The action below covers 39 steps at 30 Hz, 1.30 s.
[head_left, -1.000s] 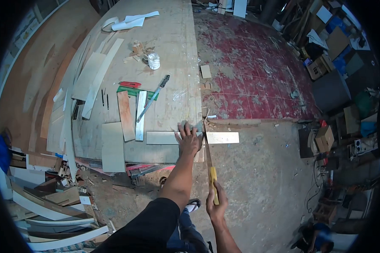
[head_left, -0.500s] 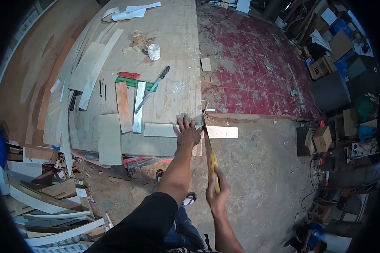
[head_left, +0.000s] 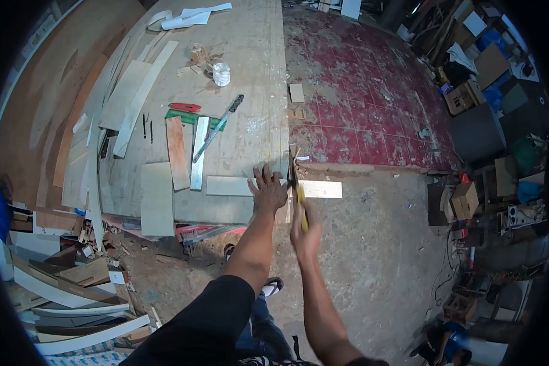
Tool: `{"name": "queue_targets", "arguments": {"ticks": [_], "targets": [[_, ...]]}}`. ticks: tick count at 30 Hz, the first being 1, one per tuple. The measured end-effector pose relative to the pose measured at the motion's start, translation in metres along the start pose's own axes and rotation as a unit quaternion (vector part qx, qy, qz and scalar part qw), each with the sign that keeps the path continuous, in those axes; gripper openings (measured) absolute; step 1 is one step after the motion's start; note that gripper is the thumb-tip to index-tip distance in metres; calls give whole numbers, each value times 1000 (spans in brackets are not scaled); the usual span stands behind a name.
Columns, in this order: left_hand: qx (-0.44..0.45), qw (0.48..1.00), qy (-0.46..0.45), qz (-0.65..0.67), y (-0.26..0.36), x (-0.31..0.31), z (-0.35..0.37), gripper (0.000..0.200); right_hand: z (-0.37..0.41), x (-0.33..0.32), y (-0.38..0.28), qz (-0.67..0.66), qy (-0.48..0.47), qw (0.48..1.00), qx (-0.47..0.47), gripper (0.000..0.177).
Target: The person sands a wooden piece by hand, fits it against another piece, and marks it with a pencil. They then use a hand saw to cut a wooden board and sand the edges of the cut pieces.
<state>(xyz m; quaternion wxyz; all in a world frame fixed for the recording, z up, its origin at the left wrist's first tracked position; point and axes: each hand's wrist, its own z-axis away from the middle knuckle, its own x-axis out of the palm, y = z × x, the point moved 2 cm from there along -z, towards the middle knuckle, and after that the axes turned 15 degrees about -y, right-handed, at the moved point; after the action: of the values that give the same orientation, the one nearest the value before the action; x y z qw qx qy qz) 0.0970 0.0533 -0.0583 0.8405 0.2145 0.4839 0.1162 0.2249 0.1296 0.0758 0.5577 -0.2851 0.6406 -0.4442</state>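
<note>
A pale wooden board lies across the right edge of the workbench, its right end sticking out over the floor. Pressed flat on the board, my left hand has its fingers spread. My right hand is wrapped round the yellow handle of a handsaw, just right of the bench edge. The saw's dark blade crosses the board beside my left hand. Left of the board are a reddish wood strip, a metallic-looking strip and a blue-grey bar tool.
On the bench are a green tool, a red cutter, a white cup and long wood strips. A raised red tiled floor lies to the right. Another person is low at the bottom right.
My right hand has pushed the saw forward, away from my body, and its handle is now close to the board. My left hand stays on the board.
</note>
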Motion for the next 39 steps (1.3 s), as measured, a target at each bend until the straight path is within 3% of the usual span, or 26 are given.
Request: {"name": "queue_targets", "arguments": {"ticks": [3,4,5,7,10,11,13,15,16,17,19,22,25,28,33,39], "targets": [[-1,1000,-3,-2,-1,-3,2,46,-15,3,-6,-28,1,1000,-1,30],[-8,1000,-11,2,1,1,7,47,2,-3,-12,-26,-7,999,22,31],[-4,1000,-10,5,4,2,7,47,36,-7,-8,38,10,999,-35,30],[-14,999,-28,-10,4,-3,5,48,88,-23,-25,41,8,999,-12,31],[-16,1000,-20,-1,1,3,3,48,72,-27,-33,32,-1,999,5,30],[-5,1000,-5,6,-1,4,3,48,42,-22,-37,22,-29,998,58,31],[-9,1000,-2,3,0,12,2,49,-24,6,7,30,3,999,-34,32],[-10,1000,12,-13,-4,1,-5,49,-17,5,-3,0,-5,1000,-29,32],[-9,1000,12,-16,-5,3,-3,49,-3,1,-10,-21,-20,999,-15,32],[-9,1000,8,-15,-3,9,0,49,32,-6,-18,54,-11,998,-8,32],[-9,1000,5,-9,0,8,-2,49,93,-26,-43,19,-18,998,48,31],[-13,1000,-3,-9,-5,11,4,48,101,-31,-46,25,-19,997,67,32],[-7,1000,0,-9,1,5,-1,49,8,-2,-4,25,-8,1000,-10,30],[-15,999,0,-32,-6,4,-4,51,-22,6,-3,-10,-15,1000,-22,30],[-30,999,-23,-17,0,0,-4,50,120,-27,-33,-15,-4,997,77,32],[-12,1000,-24,-8,0,1,4,51,4,-1,-4,2,-23,999,36,30]]}}
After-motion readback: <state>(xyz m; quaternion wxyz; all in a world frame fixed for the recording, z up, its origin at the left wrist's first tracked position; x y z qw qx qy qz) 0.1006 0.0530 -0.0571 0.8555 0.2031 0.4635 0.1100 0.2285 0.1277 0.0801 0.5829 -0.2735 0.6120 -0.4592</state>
